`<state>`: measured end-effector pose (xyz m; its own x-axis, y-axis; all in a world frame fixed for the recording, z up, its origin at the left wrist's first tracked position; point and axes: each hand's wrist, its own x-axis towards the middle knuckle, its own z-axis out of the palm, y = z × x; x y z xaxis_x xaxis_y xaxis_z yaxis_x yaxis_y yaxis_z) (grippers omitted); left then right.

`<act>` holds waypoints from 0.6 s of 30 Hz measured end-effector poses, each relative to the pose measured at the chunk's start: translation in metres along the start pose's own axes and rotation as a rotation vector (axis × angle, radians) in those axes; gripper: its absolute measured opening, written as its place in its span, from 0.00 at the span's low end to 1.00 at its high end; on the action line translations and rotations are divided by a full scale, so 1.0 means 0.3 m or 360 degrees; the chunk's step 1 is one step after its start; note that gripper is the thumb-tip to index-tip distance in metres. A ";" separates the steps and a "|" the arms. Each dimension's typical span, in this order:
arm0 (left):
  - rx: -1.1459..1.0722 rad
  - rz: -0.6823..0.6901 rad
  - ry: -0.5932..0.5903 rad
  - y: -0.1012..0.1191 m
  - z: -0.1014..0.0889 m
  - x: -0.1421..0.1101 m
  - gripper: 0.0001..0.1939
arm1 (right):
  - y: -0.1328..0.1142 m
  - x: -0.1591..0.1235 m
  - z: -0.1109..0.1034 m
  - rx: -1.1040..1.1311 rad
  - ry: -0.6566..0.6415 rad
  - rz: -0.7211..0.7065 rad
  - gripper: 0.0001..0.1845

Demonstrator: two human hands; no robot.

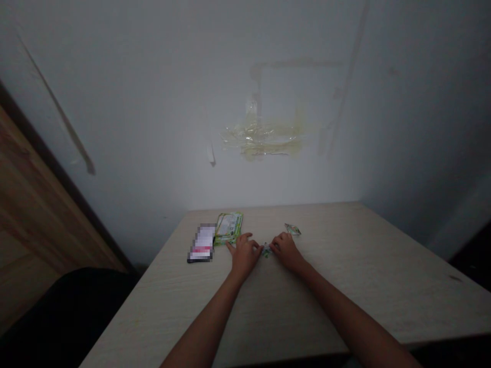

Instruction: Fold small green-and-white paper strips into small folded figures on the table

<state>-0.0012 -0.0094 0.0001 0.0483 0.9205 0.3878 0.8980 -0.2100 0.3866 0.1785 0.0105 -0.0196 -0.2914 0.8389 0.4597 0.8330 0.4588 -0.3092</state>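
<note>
- Left hand (pixel 244 253): thumb and index side brought together at the left edge of a small patterned piece (pixel 266 250), looks like a pinch; other fingers spread, one pointing out toward the green-edged cards (pixel 230 224).
- Right hand (pixel 284 248): fingers curled in, tips pinching the right edge of the same piece; how firm, cannot tell.
- Patterned piece: between the two hands, low over the worktop (pixel 345 291); whether it touches the surface is too small to tell. Blurry green and white print, partly covered by fingers.
- Green-edged cards: overlapping pile beyond the left hand, right beside the phone (pixel 202 245).
- Phone: lies flat, screen pixelated, left of the left hand, well apart from the patterned piece.
- Second small piece (pixel 293 229): lies alone just beyond the right hand, apart from the cards.
- Risk, tearing or creasing: both hands hold one tiny item; uneven pull would do it, if it is thin paper as it looks.
- Risk, slip: little edge to grip, so it could pop out of one hand.
- Risk, knocks: the left hand's spread fingers sit close to the pile and could shift it; right knuckles could nudge the second piece.
- Risk, visibility: dim light, fingers hide the edges, so misalignment is easily missed.
</note>
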 end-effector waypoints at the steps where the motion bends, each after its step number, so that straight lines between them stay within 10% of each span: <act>1: 0.0003 -0.0017 0.0001 0.001 0.002 0.001 0.09 | -0.004 0.000 0.000 -0.0021 -0.0010 0.0005 0.09; 18: 0.0058 -0.0088 -0.0078 0.003 0.029 0.024 0.12 | -0.042 -0.002 -0.029 -0.0001 -0.0028 0.0056 0.08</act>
<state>0.0037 -0.0001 -0.0040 0.0186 0.9457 0.3246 0.9152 -0.1468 0.3752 0.1724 0.0016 -0.0087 -0.2702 0.8595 0.4339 0.8432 0.4288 -0.3243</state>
